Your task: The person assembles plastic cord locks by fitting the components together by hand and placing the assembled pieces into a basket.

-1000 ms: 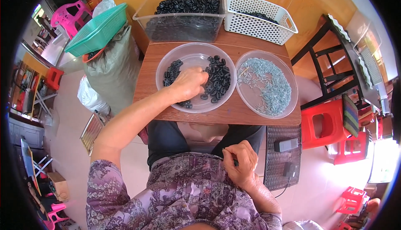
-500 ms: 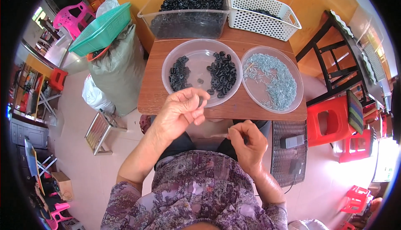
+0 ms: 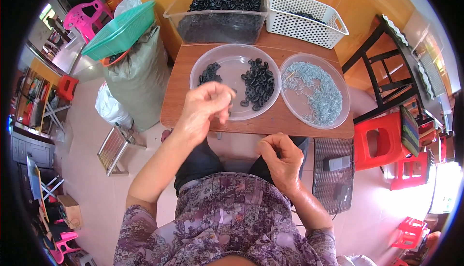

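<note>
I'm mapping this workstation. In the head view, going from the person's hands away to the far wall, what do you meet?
Right hand over the lap → left hand at the table's near edge → clear round dish of black rings → clear tub heaped with black rings.

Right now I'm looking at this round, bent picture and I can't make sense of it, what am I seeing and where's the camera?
The camera sits on a person's head and looks down, and its wide lens bends the edges. The left hand hovers above a small wooden table, fingers pinched; whether it holds anything is unclear. The right hand is curled near the lap. On the table are a clear dish with black rings, a second dish of small grey metal pieces, a clear tub and a white basket.
</note>
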